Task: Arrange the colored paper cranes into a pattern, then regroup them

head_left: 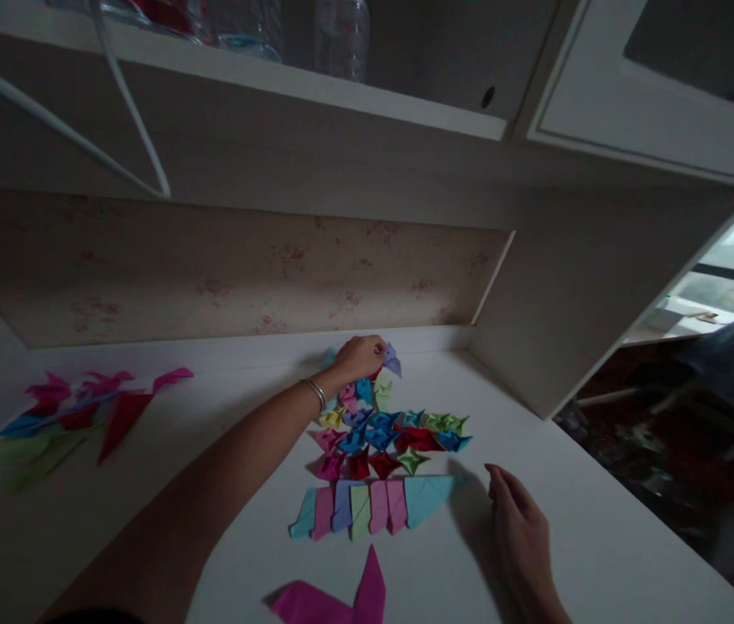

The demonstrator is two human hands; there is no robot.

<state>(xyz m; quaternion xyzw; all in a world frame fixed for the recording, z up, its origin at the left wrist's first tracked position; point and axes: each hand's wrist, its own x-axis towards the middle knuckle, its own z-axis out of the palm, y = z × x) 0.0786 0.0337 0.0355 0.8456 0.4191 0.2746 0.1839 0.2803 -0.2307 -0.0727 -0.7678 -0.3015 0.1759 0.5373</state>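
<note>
From the head camera, we see our left hand (361, 354) reaching across the white tabletop (613, 537) to the far end of an array of colorful folded papers. Its fingers are bent inward at a lavender paper (393, 360) near the back wall, and we cannot tell whether they pinch it or merely touch it. A bracelet (316, 393) circles the wrist. Our right hand (522, 524) is to the right of the array, loosely curled with thumb and fingers close; we see nothing in it and cannot tell whether the fingertips meet.

Between our hands, a row of flat strips in teal, pink, lavender and pale green lies nearest us, with a wide teal paper (428, 498) at its right end. Just beyond sit rows of pointed pieces, among them a green star (412, 460), a yellow piece (333, 418) and several in blue and red. A pale green paper (383, 392) lies just in front of the lavender one.

At the near edge, a magenta paper (370, 589) is partly cut off from view. Well to the left, a loose pile (81, 416) mixes pink, red, blue and green pieces. Overhead, a shelf (405, 106) holds a clear bottle (342, 39), while a white cord (136, 121) hangs at left before floral wallpaper (289, 277).
</note>
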